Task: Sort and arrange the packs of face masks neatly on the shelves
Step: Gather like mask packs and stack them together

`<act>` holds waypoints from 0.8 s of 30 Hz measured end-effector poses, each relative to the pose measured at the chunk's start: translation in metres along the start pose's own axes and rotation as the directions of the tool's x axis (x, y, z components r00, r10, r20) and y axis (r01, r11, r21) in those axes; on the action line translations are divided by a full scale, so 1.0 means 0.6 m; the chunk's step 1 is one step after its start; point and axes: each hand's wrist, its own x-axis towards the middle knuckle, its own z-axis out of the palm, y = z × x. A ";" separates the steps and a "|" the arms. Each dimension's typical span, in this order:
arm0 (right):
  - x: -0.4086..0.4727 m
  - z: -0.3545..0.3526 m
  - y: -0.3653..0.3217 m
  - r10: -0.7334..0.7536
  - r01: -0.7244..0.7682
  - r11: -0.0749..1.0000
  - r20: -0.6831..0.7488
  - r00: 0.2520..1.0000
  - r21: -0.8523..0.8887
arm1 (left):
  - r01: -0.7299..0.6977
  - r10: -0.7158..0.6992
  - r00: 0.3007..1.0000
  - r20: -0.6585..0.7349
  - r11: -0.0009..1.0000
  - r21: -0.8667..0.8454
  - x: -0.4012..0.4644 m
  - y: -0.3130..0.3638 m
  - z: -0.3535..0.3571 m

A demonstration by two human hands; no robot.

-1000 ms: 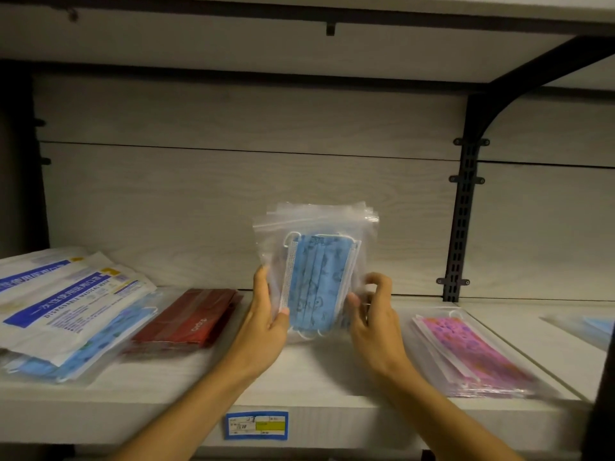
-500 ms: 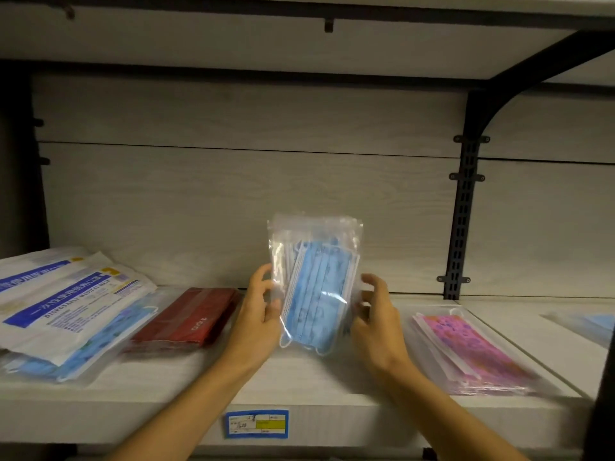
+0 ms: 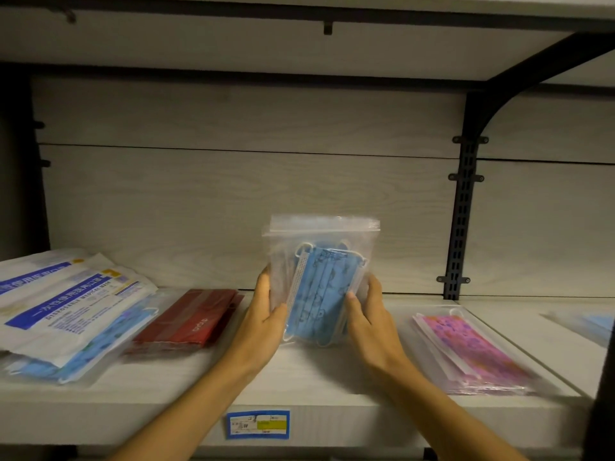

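Left hand and right hand grip the sides of a clear blue pack, held upright, its bottom edge on or just above the shelf; contact unclear. At 9 o'clock of it lies a red pack; farther at 9, white packs stacked on blue ones. At 3 o'clock, a pink pack. At 6, a price tag on the shelf edge.

At frame centre, the left hand and right hand grip a clear pack of blue masks upright on the shelf.
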 end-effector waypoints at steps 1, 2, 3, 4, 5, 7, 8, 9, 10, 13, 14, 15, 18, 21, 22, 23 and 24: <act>0.000 0.000 -0.001 -0.013 0.012 1.000 0.009 1.000 0.016 | 0.021 -0.021 1.000 0.011 1.000 -0.022 -0.001 0.001 0.001; 0.001 0.001 0.000 -0.027 0.026 0.999 0.020 0.999 0.029 | 0.040 -0.039 0.999 0.017 0.999 -0.034 -0.001 0.002 0.002; 0.001 0.002 0.000 -0.040 0.039 0.999 0.030 0.999 0.031 | 0.053 -0.052 0.998 0.026 0.998 -0.031 -0.002 0.001 0.004; 0.003 0.002 0.003 -0.055 0.055 0.998 0.035 0.998 0.022 | 0.061 -0.061 0.998 0.036 0.998 -0.020 -0.002 0.001 0.005; 0.004 0.003 0.005 -0.068 0.068 0.998 0.035 0.997 0.008 | 0.063 -0.063 0.997 0.045 0.998 -0.012 -0.004 0.001 0.006; 0.006 0.003 0.010 -0.076 0.075 0.997 0.030 0.997 0.014 | 0.063 -0.063 0.996 0.055 0.998 -0.001 -0.004 -0.001 0.006; 0.007 0.002 0.011 -0.077 0.076 0.997 0.030 0.997 0.030 | 0.058 -0.058 0.996 0.061 0.998 0.005 -0.004 -0.002 0.006; 0.007 0.002 0.012 -0.069 0.068 0.997 0.027 0.997 0.040 | 0.053 -0.053 0.996 0.070 0.999 0.013 -0.004 -0.002 0.005; 0.006 0.001 0.011 -0.061 0.060 0.997 0.024 0.998 0.049 | 0.049 -0.050 0.996 0.077 0.999 0.019 -0.004 -0.002 0.004; 0.003 0.000 0.006 -0.036 0.035 0.998 0.010 0.999 0.049 | 0.033 -0.037 0.995 0.093 0.999 0.042 -0.007 0.001 0.003; 0.003 0.001 0.004 -0.032 0.032 0.999 0.014 0.999 0.041 | 0.033 -0.037 0.995 0.095 0.998 0.047 -0.008 0.002 0.004; 0.002 0.001 0.003 -0.025 0.024 0.999 0.025 0.999 0.040 | 0.040 -0.045 0.995 0.094 0.998 0.055 -0.008 0.002 0.005; 0.001 0.005 0.004 -0.014 0.009 0.997 0.059 0.998 0.081 | 0.048 -0.054 0.994 0.095 0.997 0.064 -0.010 0.003 0.005; 0.001 0.004 0.002 -0.021 0.017 0.998 0.065 0.998 0.062 | 0.036 -0.043 0.995 0.087 0.996 0.077 -0.010 0.003 0.003; 0.001 0.002 0.002 -0.021 0.018 0.998 0.053 0.998 0.062 | 0.029 -0.036 0.996 0.084 0.997 0.077 -0.011 0.004 0.003; 0.001 0.000 0.001 -0.018 0.015 0.998 0.041 0.999 0.061 | 0.021 -0.027 0.997 0.078 0.997 0.076 -0.012 0.006 0.003; 0.002 -0.001 0.002 -0.015 0.013 0.998 0.033 0.999 0.061 | 0.014 -0.019 0.997 0.071 0.997 0.073 -0.012 0.008 0.004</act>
